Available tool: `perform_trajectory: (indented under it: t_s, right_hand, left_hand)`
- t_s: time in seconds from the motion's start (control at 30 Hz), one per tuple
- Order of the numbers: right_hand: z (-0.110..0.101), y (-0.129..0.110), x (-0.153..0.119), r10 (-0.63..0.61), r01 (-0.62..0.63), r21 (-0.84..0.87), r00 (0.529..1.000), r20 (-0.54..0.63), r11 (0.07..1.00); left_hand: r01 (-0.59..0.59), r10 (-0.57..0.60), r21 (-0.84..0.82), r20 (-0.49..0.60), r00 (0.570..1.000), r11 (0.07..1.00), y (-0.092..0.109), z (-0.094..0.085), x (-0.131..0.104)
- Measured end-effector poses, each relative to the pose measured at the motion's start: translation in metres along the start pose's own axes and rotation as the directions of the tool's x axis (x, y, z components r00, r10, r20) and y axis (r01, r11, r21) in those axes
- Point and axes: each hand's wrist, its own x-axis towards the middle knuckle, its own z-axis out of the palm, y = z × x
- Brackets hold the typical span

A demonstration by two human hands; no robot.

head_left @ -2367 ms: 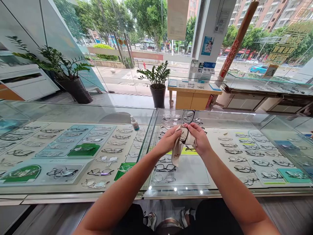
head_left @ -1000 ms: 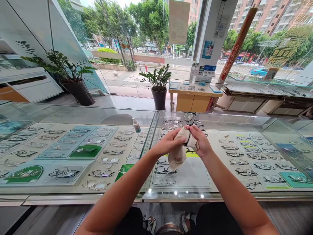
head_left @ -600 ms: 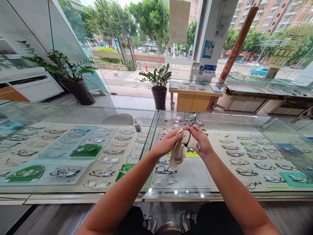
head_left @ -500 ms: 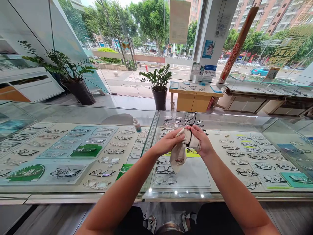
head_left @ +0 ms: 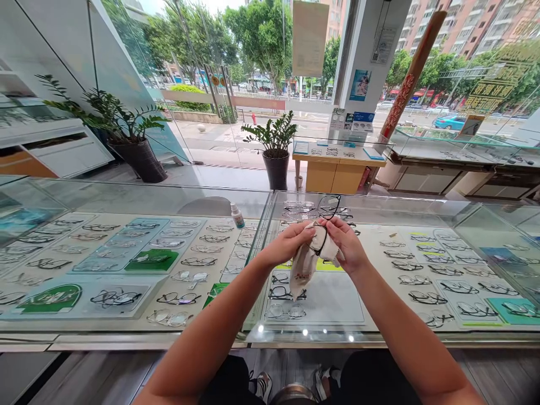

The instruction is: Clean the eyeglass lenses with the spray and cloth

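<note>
Above the glass counter, my left hand (head_left: 289,243) is closed on a cream cloth (head_left: 302,269), which hangs down below the fingers. My right hand (head_left: 346,243) pinches a pair of black-framed glasses (head_left: 329,208) near its middle. One lens stands up above the fingertips, and the other lies lower, against the cloth between both hands. Part of the cloth also shows beside the right palm. A small white spray bottle (head_left: 237,216) stands upright on the counter to the left of my hands.
Many glasses lie in rows inside the glass display counter (head_left: 211,337). Beyond it stand a potted plant (head_left: 276,169), another potted plant (head_left: 141,160) at left and a wooden display table (head_left: 333,177). A glass seam runs left of my hands.
The glasses have turned slightly between my hands, so the lower rim shows more clearly over the cloth. The hanging cloth has shifted a little left.
</note>
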Motion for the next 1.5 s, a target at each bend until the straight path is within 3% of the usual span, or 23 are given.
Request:
perform_trajectory:
  t_s: [0.13,0.33,0.43,0.53,0.73,0.8,0.97,1.03,1.23,1.3,1.5]
  right_hand:
    - [0.000,-0.001,0.000,0.002,-0.002,0.013,1.000,-0.006,1.000]
    - [-0.003,0.004,0.002,-0.046,0.048,-0.075,0.998,0.030,0.996]
    - [-0.004,0.006,0.004,-0.038,0.039,-0.055,0.999,0.024,0.998]
    - [-0.003,0.003,0.004,-0.015,0.015,-0.014,1.000,-0.003,1.000]
    - [-0.003,-0.003,0.005,0.019,-0.018,0.046,0.999,-0.027,0.999]
    - [-0.002,-0.002,0.006,0.026,-0.024,0.062,0.999,-0.035,0.998]
    - [-0.002,0.005,0.005,0.017,-0.016,0.043,1.000,-0.015,0.999]
    - [-0.002,0.005,0.004,0.011,-0.011,0.030,1.000,0.001,0.999]
    - [-0.006,-0.004,0.006,-0.011,0.011,0.043,1.000,-0.019,0.999]
    - [-0.007,-0.004,0.007,-0.019,0.020,0.042,1.000,-0.024,0.999]
    - [-0.001,0.003,0.003,-0.002,0.002,0.031,1.000,0.005,1.000]
  left_hand:
    - [-0.021,0.019,0.024,0.072,0.997,0.999,0.004,-0.001,-0.003]
    - [-0.075,0.080,0.033,-0.180,0.980,0.997,-0.013,0.018,0.007]
    - [-0.096,0.101,0.036,-0.213,0.972,0.995,-0.015,0.021,0.010]
    - [-0.067,0.065,-0.006,-0.164,0.984,0.998,-0.010,0.014,0.008]
    - [0.040,-0.033,-0.086,0.084,0.996,0.995,-0.002,0.002,0.000]
    - [0.016,-0.012,-0.079,0.051,0.999,0.997,-0.006,0.006,0.002]
    - [-0.065,0.066,0.013,-0.197,0.978,0.998,-0.022,0.017,0.012]
    - [-0.058,0.063,0.030,-0.228,0.972,0.998,-0.021,0.016,0.012]
    - [0.049,-0.043,-0.110,0.055,0.998,0.993,-0.006,0.007,0.001]
    - [0.044,-0.035,-0.113,0.081,0.996,0.993,-0.004,0.008,-0.001]
    - [-0.040,0.031,-0.052,-0.169,0.985,0.998,-0.014,0.023,0.005]
